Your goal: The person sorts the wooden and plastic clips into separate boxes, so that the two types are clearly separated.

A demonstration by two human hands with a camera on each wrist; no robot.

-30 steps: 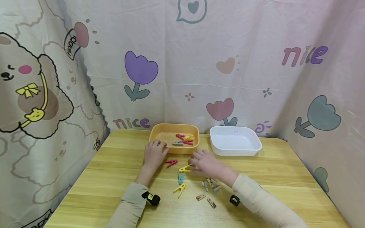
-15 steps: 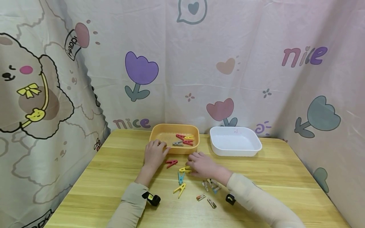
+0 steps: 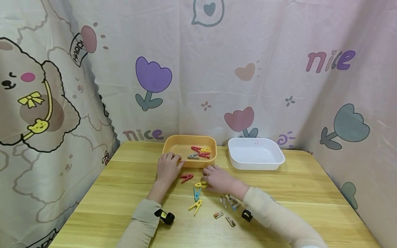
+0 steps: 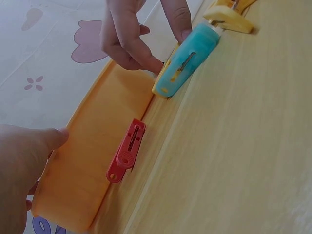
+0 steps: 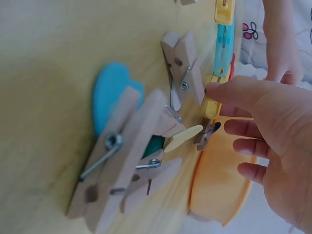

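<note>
My left hand (image 3: 167, 168) holds the front left corner of an orange plastic tub (image 3: 198, 164), its thumb against the outer wall. Inside that tub lie several clothespins, mostly red. Low over the table, my right hand (image 3: 220, 179) pinches a yellow clothespin (image 3: 199, 185) between thumb and index finger; its other fingers are loosely bent in the right wrist view. A blue clothespin (image 3: 196, 194) lies just in front of it, and a second yellow clothespin (image 3: 196, 206) is nearer me. A red clothespin (image 4: 126, 151) rests by the tub's front wall.
A white tub (image 3: 257, 166) stands at the back right. Several wooden clothespins (image 5: 117, 161) with small coloured decorations lie in a heap below my right forearm, with two loose ones (image 3: 230, 221) closer to me. A printed curtain (image 3: 201, 75) hangs behind the table.
My right hand has shifted slightly left and its forearm has swung left, closing on the yellow clothespin. My left hand stays on the orange tub.
</note>
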